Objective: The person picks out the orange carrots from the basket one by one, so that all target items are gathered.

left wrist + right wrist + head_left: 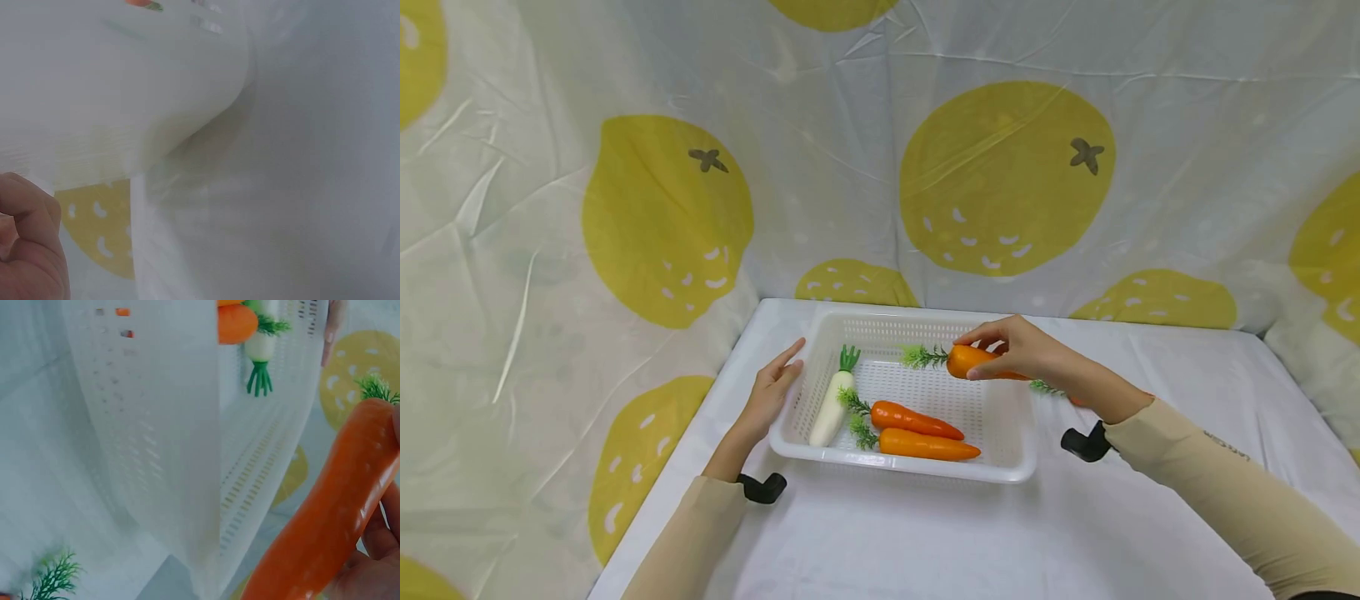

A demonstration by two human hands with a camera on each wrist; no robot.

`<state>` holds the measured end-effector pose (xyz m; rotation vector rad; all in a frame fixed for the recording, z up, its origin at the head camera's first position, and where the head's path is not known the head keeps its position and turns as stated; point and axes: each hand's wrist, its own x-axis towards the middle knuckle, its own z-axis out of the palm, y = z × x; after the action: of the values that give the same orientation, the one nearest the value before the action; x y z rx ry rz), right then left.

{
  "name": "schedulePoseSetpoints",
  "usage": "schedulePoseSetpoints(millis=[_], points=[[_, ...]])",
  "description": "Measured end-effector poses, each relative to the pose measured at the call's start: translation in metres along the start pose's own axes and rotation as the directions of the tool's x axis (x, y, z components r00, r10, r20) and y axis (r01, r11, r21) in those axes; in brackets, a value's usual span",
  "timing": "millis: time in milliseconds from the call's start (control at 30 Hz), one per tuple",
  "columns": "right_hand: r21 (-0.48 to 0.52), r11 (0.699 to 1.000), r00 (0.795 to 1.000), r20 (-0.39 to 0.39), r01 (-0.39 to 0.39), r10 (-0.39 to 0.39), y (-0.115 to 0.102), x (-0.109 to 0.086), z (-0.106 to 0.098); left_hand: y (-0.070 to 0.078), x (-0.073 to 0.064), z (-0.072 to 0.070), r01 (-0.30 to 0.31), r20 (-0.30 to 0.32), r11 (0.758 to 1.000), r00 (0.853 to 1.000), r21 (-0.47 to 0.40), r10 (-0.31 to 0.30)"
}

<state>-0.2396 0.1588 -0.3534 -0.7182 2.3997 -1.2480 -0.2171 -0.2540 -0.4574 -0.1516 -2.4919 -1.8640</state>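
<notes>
My right hand (1021, 346) pinches an orange carrot (967, 362) with a green leafy top over the right part of a white plastic basket (902, 473). The right wrist view shows this carrot (331, 506) close up, slanting beside the basket wall. Inside the basket lie a white radish (833, 408) along the left side and two more carrots, a redder one (917, 419) above a lighter one (928, 445). My left hand (772, 387) rests against the basket's left rim, its fingers extended. Only part of that hand (28, 244) appears in the left wrist view.
Right of the basket, another carrot's leafy top (1047, 387) pokes out, mostly hidden behind my right forearm. A white cloth (910, 542) covers the table. Behind it hangs a curtain (827, 167) printed with yellow lemons.
</notes>
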Motion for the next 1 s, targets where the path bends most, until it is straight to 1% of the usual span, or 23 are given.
schedulePoseSetpoints(millis=[133,233,367,433,500,600,733,867,1000], points=[[-0.032,0.999,0.999,-0.023,0.022,-0.022,0.011,-0.012,-0.009,0.0,-0.001,-0.002,0.003,-0.004,1.0,1.0,0.021,-0.003],[-0.018,1.0,0.999,-0.044,-0.009,0.008,0.019,-0.021,-0.015,0.0,-0.002,-0.003,0.0,-0.007,1.0,1.0,0.018,0.0],[0.003,0.999,0.996,-0.074,-0.053,0.054,0.029,-0.034,-0.024,-0.003,-0.002,-0.003,-0.035,-0.007,0.999,0.999,0.011,0.035],[0.008,0.998,0.994,-0.086,-0.063,0.064,0.034,-0.042,-0.029,-0.004,-0.002,-0.002,-0.059,-0.009,0.998,0.998,0.002,0.059],[0.006,0.998,0.993,-0.097,-0.067,0.068,0.04,-0.048,-0.034,-0.005,-0.002,-0.001,-0.069,-0.004,0.998,0.998,0.001,0.069],[0.017,0.997,0.992,-0.103,-0.073,0.074,0.051,-0.058,-0.039,-0.004,-0.002,0.0,-0.043,-0.007,0.999,0.999,-0.005,0.043],[0.052,0.996,0.992,-0.093,-0.079,0.083,0.064,-0.067,-0.045,-0.001,-0.002,0.0,0.002,-0.007,1.0,1.0,-0.001,-0.002],[0.036,0.997,0.994,-0.088,-0.062,0.065,0.077,-0.077,-0.05,0.001,-0.002,0.001,0.013,0.001,1.0,1.0,-0.013,-0.013],[0.03,0.999,0.995,-0.085,-0.043,0.046,0.091,-0.087,-0.054,0.002,0.0,0.001,0.01,0.004,1.0,1.0,-0.012,-0.01]])
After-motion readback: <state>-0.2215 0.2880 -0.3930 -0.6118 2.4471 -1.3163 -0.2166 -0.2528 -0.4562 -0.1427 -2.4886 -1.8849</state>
